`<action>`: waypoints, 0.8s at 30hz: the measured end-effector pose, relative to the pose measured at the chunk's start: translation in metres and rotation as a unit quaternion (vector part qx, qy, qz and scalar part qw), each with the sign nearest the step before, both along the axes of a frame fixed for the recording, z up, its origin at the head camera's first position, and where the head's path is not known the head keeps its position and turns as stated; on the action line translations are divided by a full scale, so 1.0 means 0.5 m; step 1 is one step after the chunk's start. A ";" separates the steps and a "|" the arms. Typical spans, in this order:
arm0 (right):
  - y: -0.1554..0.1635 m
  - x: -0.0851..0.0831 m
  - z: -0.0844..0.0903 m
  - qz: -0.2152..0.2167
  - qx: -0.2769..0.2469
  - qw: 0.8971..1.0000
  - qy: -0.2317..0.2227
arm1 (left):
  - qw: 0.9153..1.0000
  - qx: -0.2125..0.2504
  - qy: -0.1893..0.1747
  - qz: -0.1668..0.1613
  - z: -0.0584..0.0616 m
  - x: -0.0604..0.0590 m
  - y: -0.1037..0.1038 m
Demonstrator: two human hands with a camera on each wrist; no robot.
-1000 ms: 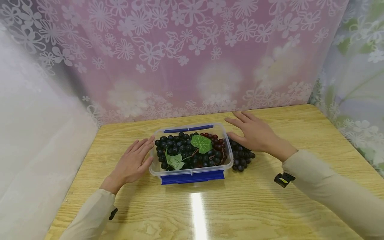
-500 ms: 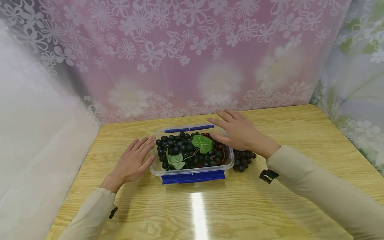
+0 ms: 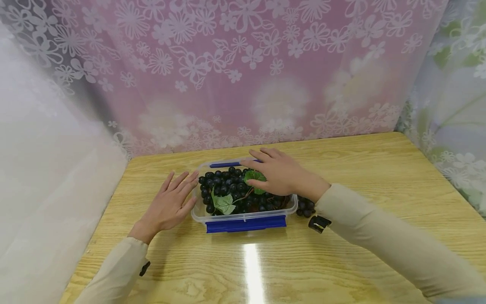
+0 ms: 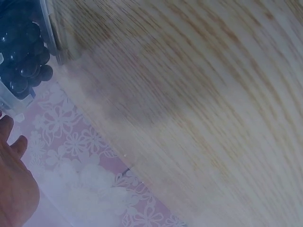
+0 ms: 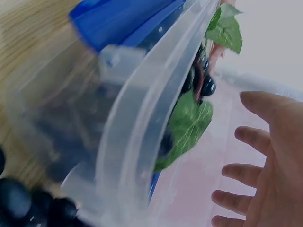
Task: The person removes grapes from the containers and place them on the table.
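A clear plastic food container [image 3: 243, 213] with blue latches on its near and far sides stands on the wooden counter [image 3: 341, 261], toward the back. It has no lid on and is filled with dark grape bunches [image 3: 224, 188], a few reddish grapes at the right end, and green leaves [image 3: 223, 204] lying among them.

The right hand [image 3: 282, 175] is spread over the right half of the container, above the grapes; its fingers [image 3: 253, 163] are nearly straight and apart, reaching toward the far blue latch [image 3: 224, 164], and they hold nothing. Whether the palm touches the fruit cannot be told. In the right wrist view the same fingers hang loose and apart beside the container's rim, with a leaf just past it.

The left hand [image 3: 168, 207] lies flat on the counter just beside the container's left wall, fingers straight and slightly fanned, tips close to the rim, grasping nothing.

Another dark grape bunch [image 3: 305, 205] lies on the counter against the container's right wall, partly hidden under the right wrist.
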State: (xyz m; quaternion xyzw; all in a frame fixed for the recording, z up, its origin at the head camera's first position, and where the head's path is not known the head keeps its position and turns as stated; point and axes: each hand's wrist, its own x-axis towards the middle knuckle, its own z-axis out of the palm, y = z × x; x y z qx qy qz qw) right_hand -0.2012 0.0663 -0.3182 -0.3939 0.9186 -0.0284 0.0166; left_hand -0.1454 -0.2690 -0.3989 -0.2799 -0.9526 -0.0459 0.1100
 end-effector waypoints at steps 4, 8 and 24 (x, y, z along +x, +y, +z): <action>-0.024 0.006 0.001 0.017 0.020 1.000 -0.006 | 1.000 -0.004 0.000 -0.001 -0.002 0.000 0.000; -0.037 0.006 -0.004 0.033 0.028 0.999 0.006 | 1.000 -0.005 0.005 -0.003 -0.002 -0.002 0.001; -0.072 -0.001 -0.018 0.112 0.034 0.993 -0.011 | 1.000 0.005 0.005 0.001 -0.003 0.000 0.000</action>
